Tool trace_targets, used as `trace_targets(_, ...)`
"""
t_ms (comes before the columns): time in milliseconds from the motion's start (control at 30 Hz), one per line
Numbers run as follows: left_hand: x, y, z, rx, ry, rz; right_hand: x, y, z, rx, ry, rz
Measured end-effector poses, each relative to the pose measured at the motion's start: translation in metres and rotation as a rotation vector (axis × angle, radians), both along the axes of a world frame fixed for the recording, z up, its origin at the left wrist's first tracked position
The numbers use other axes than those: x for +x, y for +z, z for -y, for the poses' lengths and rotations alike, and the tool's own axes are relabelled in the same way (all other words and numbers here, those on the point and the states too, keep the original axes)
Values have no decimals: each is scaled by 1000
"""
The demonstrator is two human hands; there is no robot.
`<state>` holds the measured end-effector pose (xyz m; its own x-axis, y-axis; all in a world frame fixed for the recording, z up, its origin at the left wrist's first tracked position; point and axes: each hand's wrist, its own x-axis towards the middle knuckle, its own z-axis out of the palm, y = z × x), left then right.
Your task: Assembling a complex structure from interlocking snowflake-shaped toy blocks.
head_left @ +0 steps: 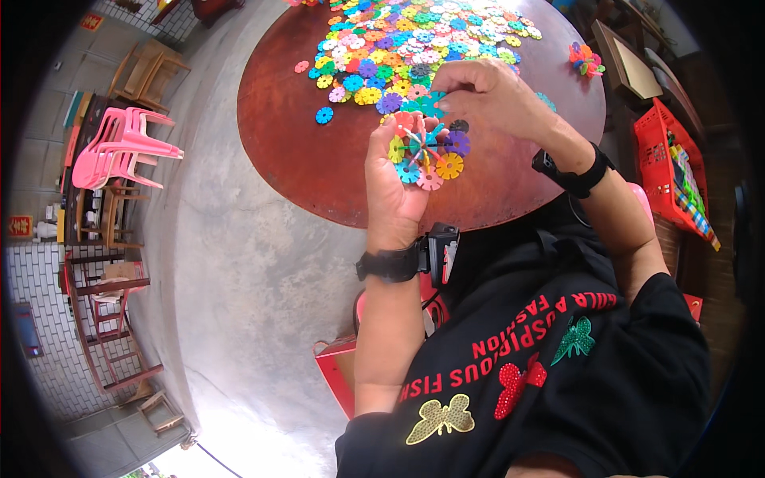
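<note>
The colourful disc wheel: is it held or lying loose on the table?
Held: the disc wheel sits in the left hand, whose thumb shows beside it.

The person in the black T-shirt [518, 398] is sitting at a round reddish-brown table [311, 159], and their left hand [390, 183] is cradling a ring-like assembly of notched plastic flower discs [450, 166] in yellow, purple, blue, pink and red. Just above it, the right hand [498, 95] is pinching a teal flower disc [431, 105] at its fingertips. Both wrists are wearing black straps. A thick scatter of multicoloured flower discs [406, 36] is covering the table's far part, while a small flower cluster [586, 60] is resting near its right edge. Pink plastic chairs [119, 151] are standing off to the left; a red plastic basket [652, 159] is sitting to the right.
</note>
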<state>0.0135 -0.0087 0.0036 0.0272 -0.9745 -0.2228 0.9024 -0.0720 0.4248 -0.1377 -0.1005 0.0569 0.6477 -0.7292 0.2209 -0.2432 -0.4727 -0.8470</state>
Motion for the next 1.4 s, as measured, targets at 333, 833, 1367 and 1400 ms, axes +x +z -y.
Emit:
trace_targets(333, -2, 3, -3, -17, -76, 32, 3, 2, -7, -186, -17, -121)
trace_targets(833, -11, 7, -5, -20, -89, 91, -1, -4, -12, -482, -17, -45)
trace_targets(1367, -19, 9, -7, -26, -80, 139, -12, 0, -17, -197, -69, -135)
trace_targets(1400, -19, 9, -7, -25, -84, 140, -13, 0, -16, -193, -61, -158)
